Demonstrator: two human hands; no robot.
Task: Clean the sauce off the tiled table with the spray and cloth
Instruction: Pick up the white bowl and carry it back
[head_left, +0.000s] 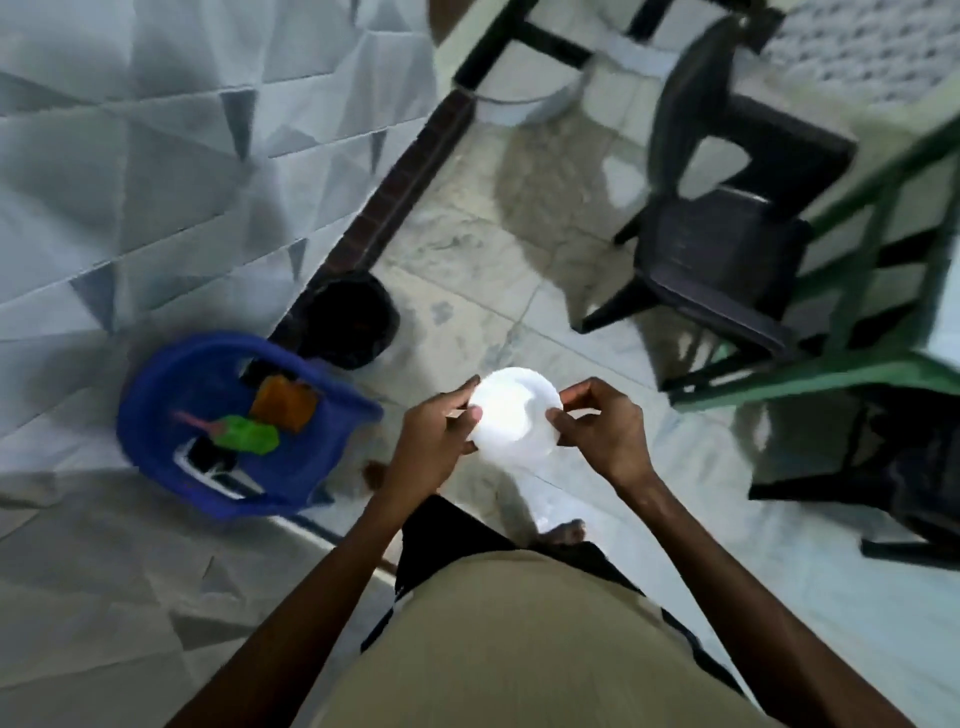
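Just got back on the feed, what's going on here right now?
The person stands beside the tiled table and holds a round white dish over the floor. The left hand and the right hand each pinch one edge of it. Neither hand has the spray or the cloth. A blue basin with green and orange items, too blurred to identify, sits at the table's edge. A black bin stands on the floor nearby.
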